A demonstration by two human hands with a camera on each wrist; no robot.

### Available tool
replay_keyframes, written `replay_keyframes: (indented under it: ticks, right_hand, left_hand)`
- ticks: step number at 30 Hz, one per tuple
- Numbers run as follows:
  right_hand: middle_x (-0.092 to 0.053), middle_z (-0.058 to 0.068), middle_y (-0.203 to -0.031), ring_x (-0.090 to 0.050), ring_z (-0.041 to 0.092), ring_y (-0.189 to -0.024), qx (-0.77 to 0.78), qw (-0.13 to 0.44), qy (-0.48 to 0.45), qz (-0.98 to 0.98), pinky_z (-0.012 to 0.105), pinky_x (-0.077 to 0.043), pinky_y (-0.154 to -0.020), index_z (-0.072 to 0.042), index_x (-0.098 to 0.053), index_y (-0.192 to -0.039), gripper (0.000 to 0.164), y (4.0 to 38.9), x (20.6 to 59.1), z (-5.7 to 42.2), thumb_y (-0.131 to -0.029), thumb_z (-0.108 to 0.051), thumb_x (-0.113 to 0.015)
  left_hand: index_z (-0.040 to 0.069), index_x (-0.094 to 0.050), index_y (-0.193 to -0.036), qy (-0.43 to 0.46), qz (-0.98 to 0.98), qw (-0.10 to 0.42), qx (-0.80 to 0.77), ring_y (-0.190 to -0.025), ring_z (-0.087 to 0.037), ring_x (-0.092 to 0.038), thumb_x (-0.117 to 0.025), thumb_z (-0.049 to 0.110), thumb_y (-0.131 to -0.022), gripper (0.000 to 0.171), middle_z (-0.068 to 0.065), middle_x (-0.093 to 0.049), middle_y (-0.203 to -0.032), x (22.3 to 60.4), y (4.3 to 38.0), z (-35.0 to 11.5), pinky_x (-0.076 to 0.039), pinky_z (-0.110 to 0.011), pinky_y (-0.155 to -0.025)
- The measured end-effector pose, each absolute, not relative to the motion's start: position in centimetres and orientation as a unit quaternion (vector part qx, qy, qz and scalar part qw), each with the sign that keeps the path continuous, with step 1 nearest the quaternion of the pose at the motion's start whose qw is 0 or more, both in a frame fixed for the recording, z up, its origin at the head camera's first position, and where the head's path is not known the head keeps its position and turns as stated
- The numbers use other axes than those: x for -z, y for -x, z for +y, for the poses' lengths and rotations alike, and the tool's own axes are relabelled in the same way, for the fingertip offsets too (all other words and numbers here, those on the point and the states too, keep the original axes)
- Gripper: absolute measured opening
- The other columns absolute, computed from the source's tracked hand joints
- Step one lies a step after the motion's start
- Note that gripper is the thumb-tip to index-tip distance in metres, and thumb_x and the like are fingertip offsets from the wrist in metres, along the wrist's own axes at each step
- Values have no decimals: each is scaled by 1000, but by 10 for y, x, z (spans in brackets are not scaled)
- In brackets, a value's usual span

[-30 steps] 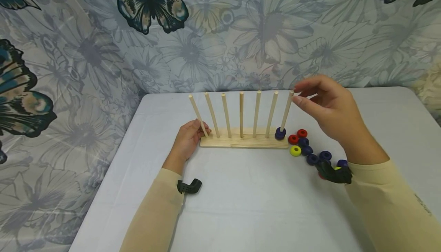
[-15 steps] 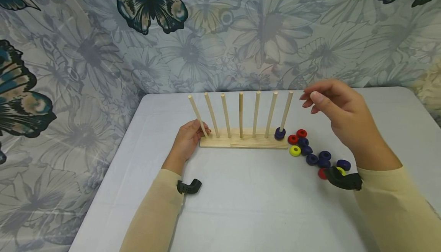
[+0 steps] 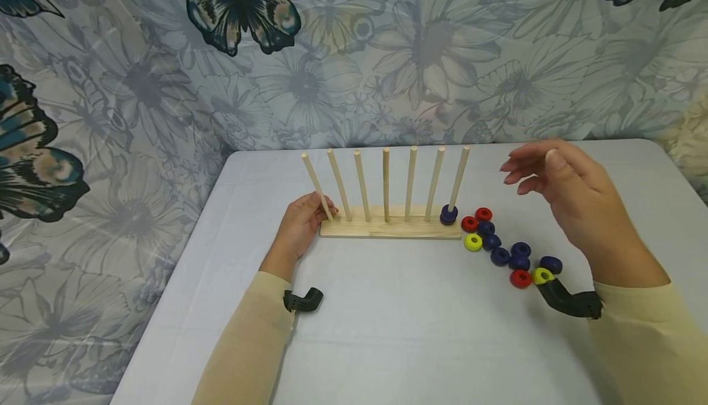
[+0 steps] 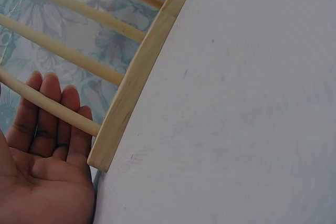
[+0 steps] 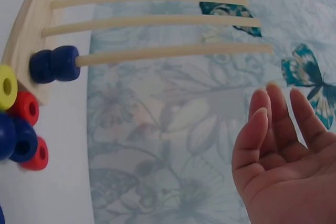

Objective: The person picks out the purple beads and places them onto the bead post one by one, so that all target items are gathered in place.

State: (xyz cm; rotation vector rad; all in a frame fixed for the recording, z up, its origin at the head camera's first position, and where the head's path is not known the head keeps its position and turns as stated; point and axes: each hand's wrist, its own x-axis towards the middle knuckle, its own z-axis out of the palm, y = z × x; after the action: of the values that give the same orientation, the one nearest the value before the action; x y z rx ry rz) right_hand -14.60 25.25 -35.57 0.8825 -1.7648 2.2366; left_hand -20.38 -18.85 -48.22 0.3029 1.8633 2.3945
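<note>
A wooden peg rack (image 3: 387, 229) stands on the table, its several upright pegs in a row. Two dark blue beads (image 3: 449, 215) are stacked at the foot of the rightmost peg; the other pegs are bare. My left hand (image 3: 298, 224) is at the rack's left end, its fingers (image 4: 51, 95) extended behind the leftmost peg (image 4: 58, 109) and the thumb on the near side. Whether it presses the peg is unclear. To the right of the rack, my right hand (image 3: 581, 199) hovers above the table, fingers loosely bent, holding nothing.
Loose beads lie right of the rack: several blue ones (image 3: 500, 257), red ones (image 3: 521, 279) and yellow ones (image 3: 472, 242). A white table (image 3: 387, 331) meets a flower-and-butterfly patterned backdrop (image 3: 343, 85). A black wrist device (image 3: 570, 299) hangs close to the beads.
My right hand has left the top of the rightmost peg and moved right and slightly down, uncovering a red and a yellow bead. The left hand stays put.
</note>
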Motion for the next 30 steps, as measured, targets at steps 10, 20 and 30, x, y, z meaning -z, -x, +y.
replay_keyframes:
  ticks: [10,20,30]
  right_hand:
    - [-64,26,-129,-65,31,-113,-747,54,-291,-595,29,-55,-92,23,-52,-137,36,139,373,271,-118,-1,-32]
    - [-66,25,-128,-66,30,-112,-750,39,-250,-612,29,-55,-89,22,-52,-138,38,130,391,292,-118,-1,-29]
    - [-67,14,-130,-65,21,-113,-709,9,-205,-675,24,-54,-90,6,-60,-141,38,123,408,313,-119,-7,-31]
  left_hand:
    - [8,-75,-99,-100,609,43,-785,-100,-20,-71,-72,57,-98,49,-7,-71,-101,483,203,-188,-57,-32,-95]
    - [8,-75,-99,-101,608,42,-786,-99,-20,-71,-72,58,-97,50,-7,-70,-100,482,203,-188,-57,-32,-95]
    - [7,-75,-99,-101,607,42,-787,-100,-20,-71,-70,53,-101,46,-7,-70,-101,482,202,-187,-57,-33,-95]
